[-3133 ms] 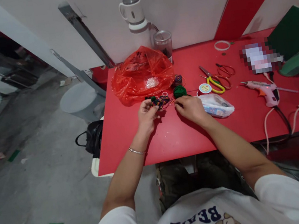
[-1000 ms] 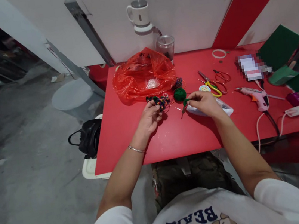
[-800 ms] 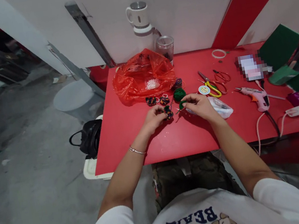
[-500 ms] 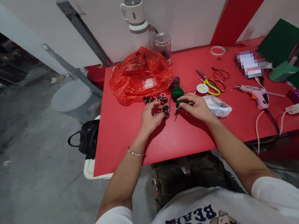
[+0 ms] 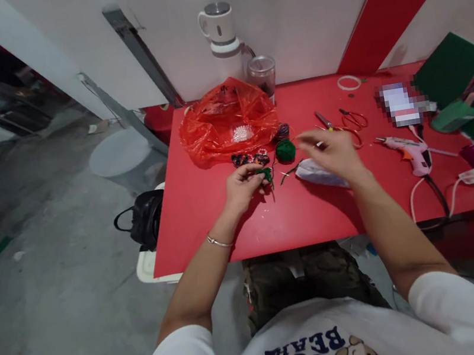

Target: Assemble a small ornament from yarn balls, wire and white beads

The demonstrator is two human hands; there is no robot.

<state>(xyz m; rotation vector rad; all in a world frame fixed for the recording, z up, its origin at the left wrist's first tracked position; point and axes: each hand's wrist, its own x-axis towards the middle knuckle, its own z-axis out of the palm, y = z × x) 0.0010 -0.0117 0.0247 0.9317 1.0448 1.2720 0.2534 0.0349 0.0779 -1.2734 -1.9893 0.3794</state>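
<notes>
Newly in left grip: green yarn

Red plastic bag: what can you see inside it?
White pearl-like beads show among the front folds of the red plastic bag, seemingly inside its opening. Crumpled plastic covers the inside behind them, so I can't tell if there's more.

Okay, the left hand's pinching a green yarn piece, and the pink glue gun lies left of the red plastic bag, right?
Not quite: the pink glue gun lies to the right of the red plastic bag, as the head view shows. The left hand does pinch a green yarn piece.
</notes>
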